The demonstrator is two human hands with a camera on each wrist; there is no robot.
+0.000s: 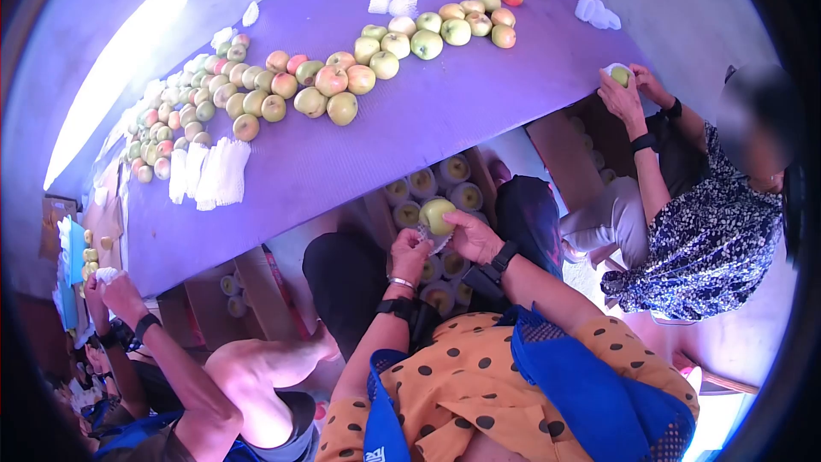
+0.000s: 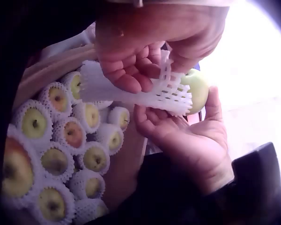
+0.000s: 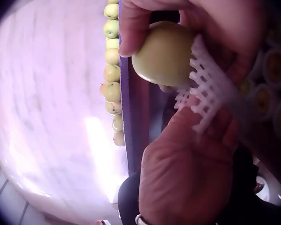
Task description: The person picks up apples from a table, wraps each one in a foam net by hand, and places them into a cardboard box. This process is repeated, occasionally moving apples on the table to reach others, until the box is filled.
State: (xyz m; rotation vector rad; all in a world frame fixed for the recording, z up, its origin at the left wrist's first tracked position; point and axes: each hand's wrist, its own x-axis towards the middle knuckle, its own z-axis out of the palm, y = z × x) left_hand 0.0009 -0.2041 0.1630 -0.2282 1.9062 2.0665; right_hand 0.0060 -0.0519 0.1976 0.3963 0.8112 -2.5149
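- Evidently the right hand (image 1: 475,239) was curled round a green apple (image 1: 437,216), gripping its side and leaving the end toward the net uncovered, presumably so that fruit and mesh could meet without fingers in the way.
- Meanwhile the left hand (image 1: 412,255) pinched a white foam net (image 2: 131,91); its lattice end was spread at the apple's side, likely because the limp mouth needed holding apart. How far the apple sat inside it, I could not tell.
- Both hands and the apple were above a cardboard box (image 2: 131,173) by the person's knees, probably to keep the path down into it short.
- Inside that box, netted apples (image 2: 54,205) were packed close, hollowed ends facing up; the foam between neighbours seemed meant to spare them knocks and keep them from rolling.
- Loose apples (image 1: 332,79) lay in a long band across the desk (image 1: 428,103), set back from its near edge, perhaps to stop them rolling off yet leave them reachable.
- Flattened nets (image 1: 224,173) lay side by side near the desk's front edge, likely for easy picking.
- To the right, another person's hands (image 1: 622,101) held a partly netted apple (image 1: 620,76), also near the desk edge.
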